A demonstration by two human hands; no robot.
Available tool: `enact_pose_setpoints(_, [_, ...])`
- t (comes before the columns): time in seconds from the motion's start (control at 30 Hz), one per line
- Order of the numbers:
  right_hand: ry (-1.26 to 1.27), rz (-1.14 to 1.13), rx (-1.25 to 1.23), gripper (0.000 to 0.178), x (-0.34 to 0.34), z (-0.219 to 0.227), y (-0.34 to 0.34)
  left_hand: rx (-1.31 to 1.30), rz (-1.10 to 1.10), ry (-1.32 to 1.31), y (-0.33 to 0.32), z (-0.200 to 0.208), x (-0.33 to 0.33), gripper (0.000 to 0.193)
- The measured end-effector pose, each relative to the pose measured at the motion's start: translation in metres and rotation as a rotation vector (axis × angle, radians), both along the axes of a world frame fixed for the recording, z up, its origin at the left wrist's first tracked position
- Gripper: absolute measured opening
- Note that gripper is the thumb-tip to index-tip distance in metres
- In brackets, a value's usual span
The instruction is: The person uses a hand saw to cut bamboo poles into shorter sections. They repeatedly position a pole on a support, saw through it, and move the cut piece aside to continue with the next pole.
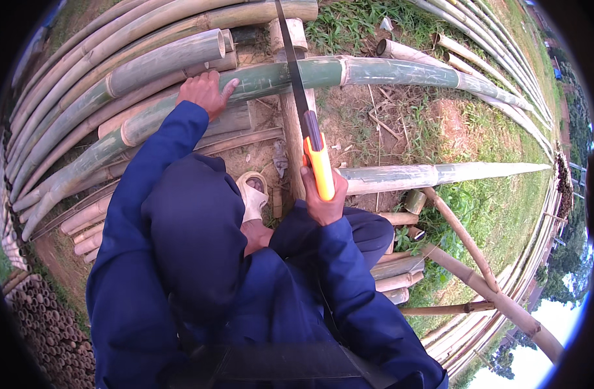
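Note:
A long green bamboo pole point(264, 79) lies crosswise in front of me, over a wooden beam point(290, 129). My left hand point(206, 94) rests on top of this pole, left of the beam, with the thumb held apart from the fingers. In my right hand point(328, 202) is a hand saw point(295, 74), gripped by its orange and yellow handle. The dark blade points away from me and crosses the pole above the beam. Whether its teeth are inside a cut cannot be made out.
Several bamboo poles point(147, 29) lie stacked on the left. Another pole point(400, 176) stretches rightward beyond my right hand. Cut bamboo pieces point(400, 275) lie beside my right leg, near a slanted bamboo support point(465, 240). A bundle of pole ends point(47, 330) sits at the lower left.

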State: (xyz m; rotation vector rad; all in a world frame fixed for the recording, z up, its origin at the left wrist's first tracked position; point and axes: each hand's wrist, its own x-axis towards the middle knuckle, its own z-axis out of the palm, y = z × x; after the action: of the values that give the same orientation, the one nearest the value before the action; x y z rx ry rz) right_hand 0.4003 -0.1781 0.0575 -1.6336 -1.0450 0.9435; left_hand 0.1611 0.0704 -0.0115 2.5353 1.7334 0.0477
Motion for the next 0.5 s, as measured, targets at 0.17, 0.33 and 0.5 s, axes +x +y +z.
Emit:
enact_pose_setpoints(0.17, [0.046, -0.027, -0.006, 0.012, -0.009, 0.018, -0.026, 0.004, -0.035, -0.009, -0.006, -0.002, -0.012, 0.072])
enact_pose_setpoints(0.33, [-0.143, 0.001, -0.039, 0.009, -0.001, 0.037, -0.135, 0.068, -0.037, -0.054, -0.012, -0.007, -0.010, 0.072])
enact_pose_setpoints(0.5, [-0.047, -0.009, -0.006, 0.013, 0.000, -0.020, -0.033, -0.020, -0.010, -0.022, 0.004, -0.001, 0.001, 0.075])
